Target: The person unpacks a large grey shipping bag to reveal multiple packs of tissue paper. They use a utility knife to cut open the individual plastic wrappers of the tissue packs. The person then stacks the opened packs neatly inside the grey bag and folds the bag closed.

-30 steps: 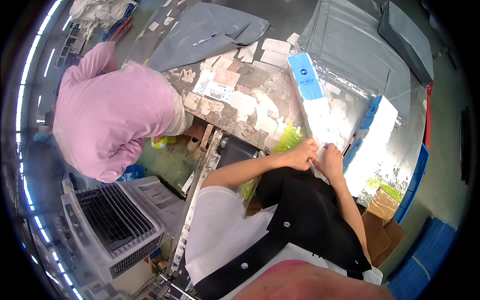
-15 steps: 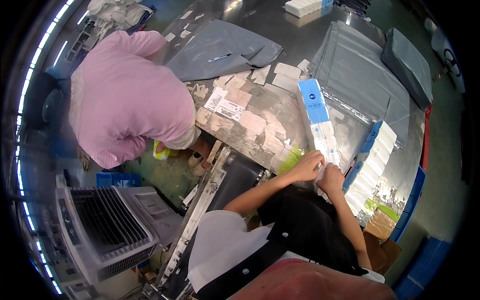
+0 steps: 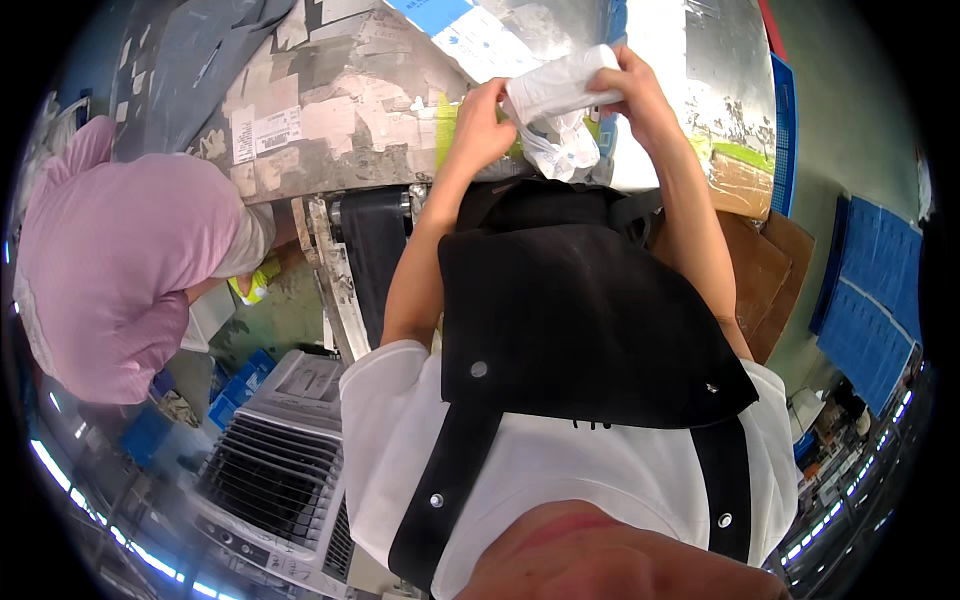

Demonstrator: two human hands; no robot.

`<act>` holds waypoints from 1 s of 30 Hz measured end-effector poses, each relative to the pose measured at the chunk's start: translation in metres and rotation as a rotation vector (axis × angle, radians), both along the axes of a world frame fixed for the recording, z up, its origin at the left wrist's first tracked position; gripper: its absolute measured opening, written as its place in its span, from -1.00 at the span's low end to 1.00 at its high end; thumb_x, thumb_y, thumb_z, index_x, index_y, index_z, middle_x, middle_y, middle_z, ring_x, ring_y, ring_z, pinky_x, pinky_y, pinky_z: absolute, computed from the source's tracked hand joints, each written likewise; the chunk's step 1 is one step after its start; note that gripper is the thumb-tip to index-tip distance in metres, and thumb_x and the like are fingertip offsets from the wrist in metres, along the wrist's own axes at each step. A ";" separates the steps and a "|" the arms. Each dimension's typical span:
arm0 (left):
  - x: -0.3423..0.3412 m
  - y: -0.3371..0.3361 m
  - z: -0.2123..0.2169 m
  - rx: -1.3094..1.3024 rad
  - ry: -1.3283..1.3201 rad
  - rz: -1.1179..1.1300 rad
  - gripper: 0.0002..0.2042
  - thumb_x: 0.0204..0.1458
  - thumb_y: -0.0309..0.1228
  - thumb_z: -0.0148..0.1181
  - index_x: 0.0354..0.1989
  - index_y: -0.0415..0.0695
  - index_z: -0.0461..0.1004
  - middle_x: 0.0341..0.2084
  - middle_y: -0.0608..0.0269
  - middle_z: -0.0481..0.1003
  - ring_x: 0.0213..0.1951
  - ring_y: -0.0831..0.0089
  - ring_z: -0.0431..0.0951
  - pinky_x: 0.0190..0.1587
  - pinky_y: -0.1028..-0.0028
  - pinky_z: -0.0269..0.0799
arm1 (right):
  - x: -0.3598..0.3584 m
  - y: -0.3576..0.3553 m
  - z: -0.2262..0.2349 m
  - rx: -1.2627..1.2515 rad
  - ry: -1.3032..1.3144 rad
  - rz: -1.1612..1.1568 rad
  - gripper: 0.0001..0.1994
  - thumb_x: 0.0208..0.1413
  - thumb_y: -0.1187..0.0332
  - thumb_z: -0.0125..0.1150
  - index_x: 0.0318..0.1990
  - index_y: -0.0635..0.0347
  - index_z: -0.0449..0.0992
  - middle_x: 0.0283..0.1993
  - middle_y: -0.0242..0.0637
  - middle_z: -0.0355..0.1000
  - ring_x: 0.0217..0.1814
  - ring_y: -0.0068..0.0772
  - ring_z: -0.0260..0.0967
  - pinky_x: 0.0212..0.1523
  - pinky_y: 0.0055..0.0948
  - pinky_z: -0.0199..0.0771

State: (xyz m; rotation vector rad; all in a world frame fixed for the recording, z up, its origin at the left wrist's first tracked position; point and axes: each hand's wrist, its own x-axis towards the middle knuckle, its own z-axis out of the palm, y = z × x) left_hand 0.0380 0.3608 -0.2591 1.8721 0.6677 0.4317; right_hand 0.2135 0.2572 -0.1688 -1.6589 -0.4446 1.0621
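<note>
Between my hands, over the table's near edge, is a white paper roll lying crosswise. My right hand is closed round its right end, thumb and fingers gripping it. At the other end, my left hand has its fingers curled against the roll and holds it there. Crumpled clear-white plastic wrap hangs just below the roll. Beyond my hands, a long blue-and-white plastic pack lies on the table, partly cut off by the picture's upper edge.
Paper scraps and labels cover the worn table. A grey plastic sheet lies far left. Near the table's left side a person in pink bends over. An air cooler and a conveyor belt stand left; cardboard is right.
The view has swung down and turned. My hands have gone from pinching the long pack's near end to holding a single white roll, with loose wrap below it.
</note>
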 end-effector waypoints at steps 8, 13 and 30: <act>-0.002 -0.048 0.088 -0.529 -0.719 0.016 -0.06 -0.27 -0.63 0.30 0.25 -0.09 -0.25 0.13 0.07 0.09 0.18 0.26 0.14 0.12 0.27 0.23 | -0.014 -0.039 0.020 0.367 0.419 0.107 -0.43 -0.17 0.27 0.13 0.07 0.24 0.21 -0.18 -0.21 0.34 -0.29 -0.38 0.39 -0.44 -0.42 0.53; -0.008 -0.055 0.099 -0.468 -0.669 0.083 -0.15 -0.24 -0.65 0.26 0.22 -0.06 -0.15 0.09 0.06 0.15 0.10 0.28 0.25 0.06 0.31 0.30 | -0.023 -0.052 0.016 0.372 0.509 0.135 -0.53 -0.09 0.36 0.14 0.03 0.24 0.25 -0.16 -0.23 0.32 -0.17 -0.39 0.35 -0.44 -0.40 0.53; -0.003 -0.073 0.111 -0.269 -0.412 0.181 -0.24 -0.36 -0.60 0.38 0.11 -0.18 0.12 -0.06 0.10 0.32 -0.04 0.33 0.38 -0.02 0.38 0.36 | -0.017 -0.053 0.042 0.571 -0.935 0.341 -0.76 -0.39 0.42 0.42 -0.45 0.09 0.54 -0.23 -0.46 0.38 0.00 -0.26 0.27 0.04 -0.24 0.21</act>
